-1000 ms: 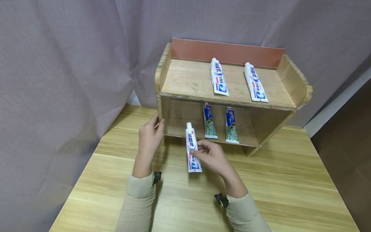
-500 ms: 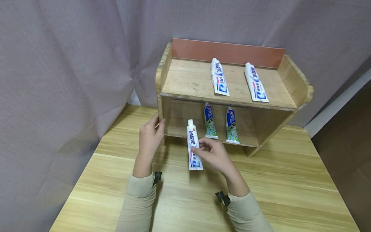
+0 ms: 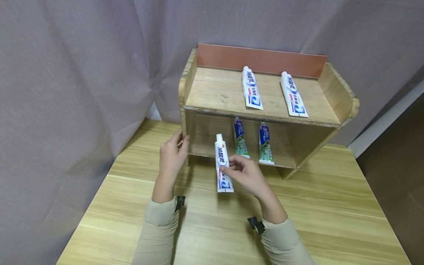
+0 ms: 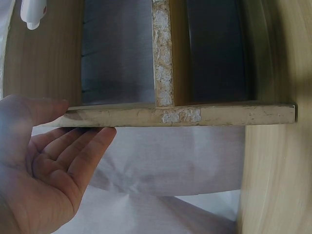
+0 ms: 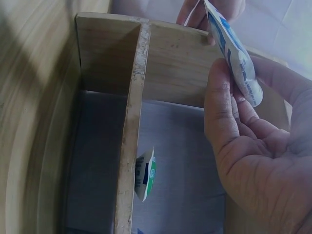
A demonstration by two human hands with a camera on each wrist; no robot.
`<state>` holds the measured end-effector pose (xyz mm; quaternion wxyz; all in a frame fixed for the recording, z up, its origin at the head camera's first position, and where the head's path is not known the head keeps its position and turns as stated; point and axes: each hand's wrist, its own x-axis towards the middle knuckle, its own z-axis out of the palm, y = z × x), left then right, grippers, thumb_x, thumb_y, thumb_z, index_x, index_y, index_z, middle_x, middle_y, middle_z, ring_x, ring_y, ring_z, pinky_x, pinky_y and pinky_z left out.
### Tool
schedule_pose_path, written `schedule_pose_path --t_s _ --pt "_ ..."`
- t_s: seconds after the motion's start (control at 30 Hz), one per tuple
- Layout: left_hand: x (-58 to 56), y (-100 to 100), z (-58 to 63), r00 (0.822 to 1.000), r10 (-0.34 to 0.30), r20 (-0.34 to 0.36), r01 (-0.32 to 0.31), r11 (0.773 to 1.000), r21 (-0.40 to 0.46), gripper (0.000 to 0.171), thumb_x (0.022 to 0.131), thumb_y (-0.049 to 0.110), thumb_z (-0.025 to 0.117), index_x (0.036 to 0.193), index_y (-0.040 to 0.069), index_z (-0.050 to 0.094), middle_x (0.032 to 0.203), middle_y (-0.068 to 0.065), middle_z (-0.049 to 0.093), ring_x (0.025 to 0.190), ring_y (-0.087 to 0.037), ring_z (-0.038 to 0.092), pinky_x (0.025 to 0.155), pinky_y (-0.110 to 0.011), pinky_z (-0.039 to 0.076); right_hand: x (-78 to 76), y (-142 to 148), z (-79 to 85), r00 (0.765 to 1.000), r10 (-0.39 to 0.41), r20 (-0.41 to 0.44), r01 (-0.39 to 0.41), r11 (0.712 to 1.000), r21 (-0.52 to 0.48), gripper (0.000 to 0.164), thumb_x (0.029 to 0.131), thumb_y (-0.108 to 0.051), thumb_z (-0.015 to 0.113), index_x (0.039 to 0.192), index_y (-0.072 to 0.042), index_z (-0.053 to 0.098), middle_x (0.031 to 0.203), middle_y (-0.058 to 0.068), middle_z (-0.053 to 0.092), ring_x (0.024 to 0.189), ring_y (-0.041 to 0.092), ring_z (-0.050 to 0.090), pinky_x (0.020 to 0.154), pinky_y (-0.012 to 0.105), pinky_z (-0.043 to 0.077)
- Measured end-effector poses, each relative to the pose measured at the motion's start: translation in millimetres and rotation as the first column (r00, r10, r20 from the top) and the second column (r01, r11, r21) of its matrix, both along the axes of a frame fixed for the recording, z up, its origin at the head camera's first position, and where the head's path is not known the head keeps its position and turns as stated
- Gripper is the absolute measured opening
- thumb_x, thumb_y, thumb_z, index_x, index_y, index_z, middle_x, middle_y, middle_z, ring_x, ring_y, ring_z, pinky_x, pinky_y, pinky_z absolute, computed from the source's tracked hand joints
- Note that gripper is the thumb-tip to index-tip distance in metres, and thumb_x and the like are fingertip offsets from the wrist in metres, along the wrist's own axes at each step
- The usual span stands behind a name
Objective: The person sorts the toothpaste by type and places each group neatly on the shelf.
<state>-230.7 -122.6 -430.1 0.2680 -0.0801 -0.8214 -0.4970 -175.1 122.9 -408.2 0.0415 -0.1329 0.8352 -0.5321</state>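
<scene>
My right hand (image 3: 246, 175) pinches a white toothpaste tube (image 3: 222, 158) between thumb and fingers, cap pointing to the back. The tube is in front of the lower level of a small wooden shelf (image 3: 218, 110), apart from it. In the right wrist view the held tube (image 5: 236, 56) appears edge-on. My left hand (image 3: 171, 152) grips the shelf's left side panel. In the left wrist view that panel (image 4: 131, 116) lies between thumb and fingers. Two white toothpaste tubes (image 3: 252, 88) lie on the top level, and two blue-green toothpaste tubes (image 3: 240, 138) on the lower one.
The shelf stands on a wood-grain table (image 3: 212, 235) before a grey cloth backdrop (image 3: 99, 73). A reddish-brown strip (image 3: 261, 59) runs along the top level's back edge. At the right is a dark brown surface (image 3: 397, 162).
My right hand has moved slightly up and to the right in the head view with the white toothpaste tube, nearer the lower level. My left hand stays on the side panel.
</scene>
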Motion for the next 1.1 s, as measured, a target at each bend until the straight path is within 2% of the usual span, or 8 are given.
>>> schedule_pose_path --t_s 0.5,0.83,1.1 --pt "0.8 0 0.7 1.000 0.008 0.005 -0.008 1.000 -0.016 0.033 0.100 0.014 0.061 0.129 -0.002 0.064 0.120 -0.023 0.069 0.110 -0.035 0.068 0.085 -0.034 0.063 -2.2 2 5.1 1.000 0.019 -0.021 -0.019 1.000 -0.009 0.026 0.088 -0.021 0.079 0.104 -0.003 0.070 0.094 0.009 0.072 0.084 0.024 0.068 0.074 0.030 0.064" --pt "0.6 0 0.5 1.000 0.010 -0.008 -0.010 1.000 -0.015 0.032 0.100 0.013 0.062 0.128 -0.002 0.065 0.119 -0.023 0.069 0.109 -0.036 0.069 0.084 -0.034 0.063 -3.5 2 13.2 0.999 0.027 -0.018 -0.027 0.999 -0.020 0.028 0.089 -0.023 0.079 0.106 -0.003 0.069 0.095 0.010 0.072 0.085 0.024 0.068 0.075 0.037 0.065" --pt "0.1 1 0.1 1.000 0.002 -0.010 -0.002 1.000 0.009 0.034 0.100 0.014 0.063 0.129 -0.002 0.064 0.118 -0.024 0.069 0.109 -0.036 0.069 0.083 -0.035 0.064 -3.8 2 17.4 0.998 0.032 -0.048 -0.033 0.999 -0.018 0.027 0.089 -0.022 0.079 0.105 -0.003 0.070 0.095 0.009 0.072 0.084 0.022 0.068 0.073 0.029 0.063"
